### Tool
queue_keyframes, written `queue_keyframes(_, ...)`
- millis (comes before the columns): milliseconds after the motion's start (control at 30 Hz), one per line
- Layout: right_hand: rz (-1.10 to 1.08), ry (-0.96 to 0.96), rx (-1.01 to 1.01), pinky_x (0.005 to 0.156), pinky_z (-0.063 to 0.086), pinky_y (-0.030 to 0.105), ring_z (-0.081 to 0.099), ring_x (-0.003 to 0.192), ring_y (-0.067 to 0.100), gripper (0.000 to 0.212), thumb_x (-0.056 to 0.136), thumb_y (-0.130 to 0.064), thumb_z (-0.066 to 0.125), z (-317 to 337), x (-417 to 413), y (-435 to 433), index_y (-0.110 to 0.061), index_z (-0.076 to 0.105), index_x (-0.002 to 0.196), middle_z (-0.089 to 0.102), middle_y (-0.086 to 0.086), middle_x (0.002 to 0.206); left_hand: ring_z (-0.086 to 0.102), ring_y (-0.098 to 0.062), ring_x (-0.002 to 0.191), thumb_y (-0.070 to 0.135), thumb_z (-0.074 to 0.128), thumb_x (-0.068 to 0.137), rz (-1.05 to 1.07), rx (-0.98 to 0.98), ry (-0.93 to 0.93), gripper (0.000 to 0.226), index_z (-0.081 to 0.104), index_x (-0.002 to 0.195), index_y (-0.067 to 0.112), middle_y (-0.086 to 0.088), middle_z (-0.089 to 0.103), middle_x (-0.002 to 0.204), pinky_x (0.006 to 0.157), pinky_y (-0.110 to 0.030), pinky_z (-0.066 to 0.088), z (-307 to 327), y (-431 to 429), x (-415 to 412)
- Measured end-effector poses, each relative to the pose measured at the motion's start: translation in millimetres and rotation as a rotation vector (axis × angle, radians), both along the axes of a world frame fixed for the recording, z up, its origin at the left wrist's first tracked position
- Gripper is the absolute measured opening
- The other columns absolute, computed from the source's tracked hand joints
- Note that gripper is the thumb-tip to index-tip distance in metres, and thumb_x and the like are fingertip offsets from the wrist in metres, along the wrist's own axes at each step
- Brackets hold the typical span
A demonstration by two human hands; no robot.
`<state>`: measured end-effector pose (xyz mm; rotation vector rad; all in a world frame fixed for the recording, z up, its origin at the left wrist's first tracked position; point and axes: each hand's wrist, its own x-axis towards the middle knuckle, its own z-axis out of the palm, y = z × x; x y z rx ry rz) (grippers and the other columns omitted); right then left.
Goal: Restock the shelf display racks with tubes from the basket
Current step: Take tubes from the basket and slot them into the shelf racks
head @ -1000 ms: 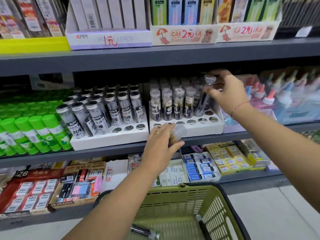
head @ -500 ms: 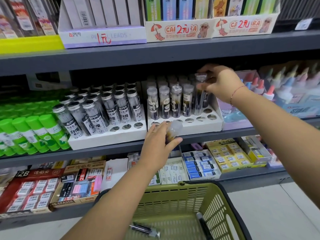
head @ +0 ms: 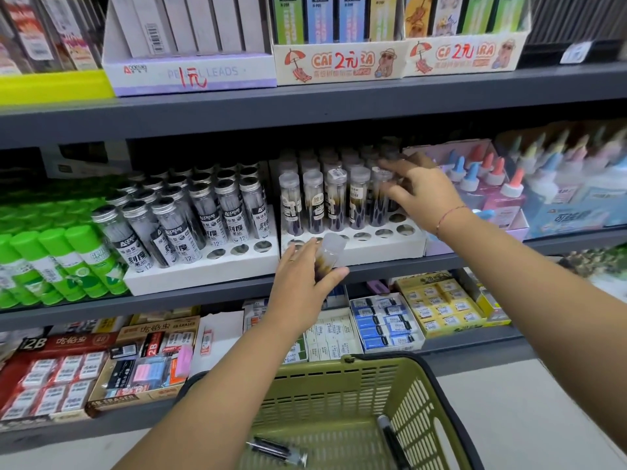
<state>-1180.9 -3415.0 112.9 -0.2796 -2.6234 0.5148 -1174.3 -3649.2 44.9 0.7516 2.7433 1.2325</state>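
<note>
We note that the right hand [head: 419,189] is smeared by motion. Its fingertips [head: 393,164] overlap the rightmost tubes [head: 376,205] of the white rack [head: 390,249], and we cannot tell whether they grip one. The left hand [head: 300,288] covers the lower part of the held tube [head: 332,247]; only the cap end shows. The rear tube rows [head: 339,154] are dim and blurred under the shelf [head: 305,106]. The glue bottles [head: 492,178] at right are out of focus. The bottom edge cuts off the basket [head: 339,374] and the dark tube [head: 390,439] inside it. Label print is too small to read.
</note>
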Motion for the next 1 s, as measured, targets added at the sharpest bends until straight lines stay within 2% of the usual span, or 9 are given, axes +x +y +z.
queue_keyframes(100,-0.040,-0.054,0.174,0.091,0.036,0.042,0.047,0.100,0.030,0.039,0.093,-0.047,0.047,11.5,17.4,-13.5,-0.016,0.055,0.116,0.047,0.009,0.086,0.041,-0.037,0.124,0.051,0.054,0.089,0.021,0.032,0.003,0.055,0.050,0.119,0.005,-0.007,0.054,0.110,0.101,-0.052,0.037,5.6,2.1,0.8)
queue_keyframes(167,0.138,0.043,0.037,0.092,0.038,0.035,0.045,0.098,0.021,0.042,0.093,-0.041,0.048,12.7,38.8,-32.2,-0.015,0.051,0.125,0.042,0.002,0.098,0.049,-0.032,0.109,0.051,0.054,0.089,0.003,0.078,-0.004,0.041,0.053,0.106,0.014,0.004,0.051,0.091,0.093,-0.048,0.042,11.8,6.7,3.2)
queue_keyframes(267,0.435,0.019,-0.288,0.088,0.039,0.008,0.051,0.103,0.001,0.038,0.098,-0.028,0.043,7.5,68.1,-61.0,-0.022,0.046,0.135,0.054,-0.009,0.114,0.048,-0.024,0.087,0.047,0.056,0.090,-0.079,0.141,0.008,0.025,0.043,0.082,0.027,0.008,0.047,0.078,0.076,-0.041,0.042,19.6,25.5,14.5)
queue_keyframes(400,0.451,-0.035,-0.371,0.087,0.044,0.012,0.055,0.105,-0.005,0.030,0.098,-0.030,0.042,9.0,76.7,-52.1,-0.022,0.055,0.124,0.059,-0.015,0.115,0.046,-0.023,0.080,0.052,0.052,0.091,-0.136,0.205,-0.007,0.029,0.043,0.081,0.027,0.007,0.043,0.071,0.068,-0.039,0.039,22.7,53.9,21.9)
queue_keyframes(567,0.473,-0.045,-0.365,0.078,0.047,0.012,0.057,0.082,-0.007,0.023,0.089,-0.018,0.061,9.2,83.4,-26.2,-0.022,0.057,0.111,0.061,-0.016,0.095,0.045,-0.032,0.118,0.054,0.049,0.090,-0.132,0.079,0.018,0.037,0.048,0.105,0.020,0.006,0.055,0.102,0.096,-0.047,0.040,26.6,73.6,22.9)
queue_keyframes(667,0.352,0.109,-0.401,0.073,0.054,0.019,0.059,0.074,-0.002,0.027,0.087,-0.017,0.064,20.0,78.1,-7.2,-0.017,0.057,0.112,0.065,-0.003,0.093,0.005,-0.017,0.148,0.063,0.039,0.091,-0.141,-0.157,0.144,0.069,0.027,0.147,0.025,0.004,0.022,0.159,0.120,-0.043,0.002,19.4,67.7,15.7)
queue_keyframes(800,0.118,0.393,-0.390,0.076,0.055,0.046,0.057,0.076,0.020,0.030,0.084,-0.032,0.066,38.2,65.7,24.8,-0.031,0.050,0.108,0.059,0.004,0.086,-0.016,-0.010,0.147,0.067,0.022,0.092,-0.192,-0.482,0.298,0.072,0.002,0.153,0.035,0.008,-0.008,0.162,0.116,-0.037,-0.018,0.7,55.6,4.7)
queue_keyframes(933,0.001,0.365,-0.218,0.082,0.048,0.045,0.053,0.084,0.026,0.032,0.088,-0.026,0.062,33.4,47.6,30.5,-0.009,0.051,0.112,0.059,0.010,0.094,-0.015,-0.012,0.147,0.068,0.020,0.091,-0.186,-0.514,0.309,0.072,0.000,0.152,0.036,0.008,-0.007,0.162,0.114,-0.038,-0.019,-0.7,57.2,3.8)
queue_keyframes(1000,0.021,0.294,-0.202,0.082,0.048,0.041,0.055,0.086,0.026,0.032,0.089,-0.026,0.061,29.2,42.2,24.4,-0.012,0.052,0.117,0.061,0.009,0.098,-0.014,-0.012,0.147,0.068,0.021,0.091,-0.181,-0.525,0.318,0.072,0.000,0.152,0.036,0.007,-0.006,0.162,0.114,-0.038,-0.019,-0.8,56.6,4.5)
